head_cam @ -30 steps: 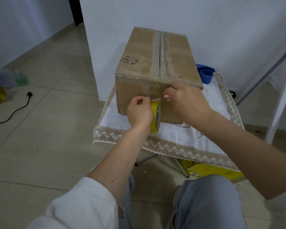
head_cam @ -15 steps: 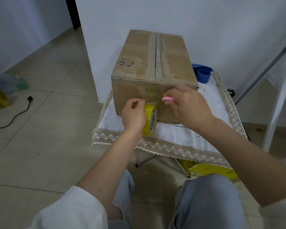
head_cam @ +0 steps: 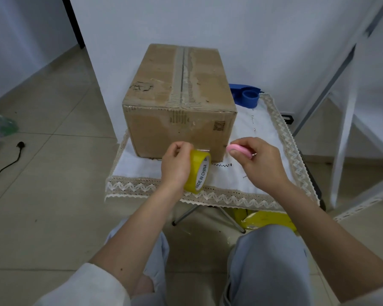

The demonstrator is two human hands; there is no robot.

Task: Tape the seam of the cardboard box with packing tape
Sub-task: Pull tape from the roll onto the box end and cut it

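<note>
A closed brown cardboard box (head_cam: 164, 89) stands on a small table draped with a white lace-edged cloth (head_cam: 263, 133). Its top seam (head_cam: 182, 74) runs from front to back, with worn old tape along it. My left hand (head_cam: 175, 166) grips a yellow roll of packing tape (head_cam: 198, 172) in front of the box's lower front face; a short clear strip rises from the roll. My right hand (head_cam: 261, 164) holds a small pink cutter (head_cam: 239, 149) to the right of the roll, clear of the box.
A blue tape dispenser (head_cam: 249, 97) lies behind the box at the right. White walls stand close behind. A white metal frame (head_cam: 345, 120) rises on the right. A black cable (head_cam: 7, 164) and a bottle (head_cam: 2, 127) lie on the tiled floor at the left. Yellow packaging (head_cam: 265, 219) sits under the table.
Both hands have come down and away from the box's upper front edge. The tape roll now sits lower, near the table, and the pink cutter has moved right, off the box.
</note>
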